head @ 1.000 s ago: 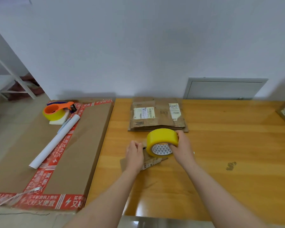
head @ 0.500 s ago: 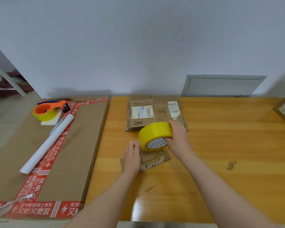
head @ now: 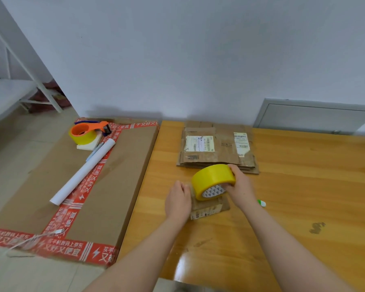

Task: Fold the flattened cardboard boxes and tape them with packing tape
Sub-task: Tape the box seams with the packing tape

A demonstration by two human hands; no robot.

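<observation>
Surface: wooden table (head: 303, 186), glossy, with a dark stain (head: 317, 227) out to the right of the right forearm. Plain pale wall (head: 198, 60) behind it, grey panel (head: 314, 116) leaning against the wall past the right hand. White metal frame (head: 30, 81) far off to the left, on a tiled floor.

Left of the left hand: a large flat carton (head: 118, 175) edged in red printed tape, butted against the table edge. On its far end sit an orange tape dispenser (head: 86, 131) and a white paper roll (head: 82, 171) lying diagonally.

Just beyond both hands: the stack of flattened cardboard boxes (head: 217, 152), labels up, lying flat.

Hands: both are over a small box (head: 209, 209) (near table edge, label on its front face). Right hand (head: 240, 190) grips the yellow tape roll (head: 213, 178), fingers over the outer rim and thumb at the core; the roll stands on edge, tilted, on the box top. Left hand (head: 177, 201) is knuckles-up on the box's left side, just beside the roll, fingers curled. Its fingertips are hidden, so I can't tell whether it pinches a tape end or only steadies the box.

A small green-and-white object (head: 261, 203) lies on the table just right of the right wrist.
</observation>
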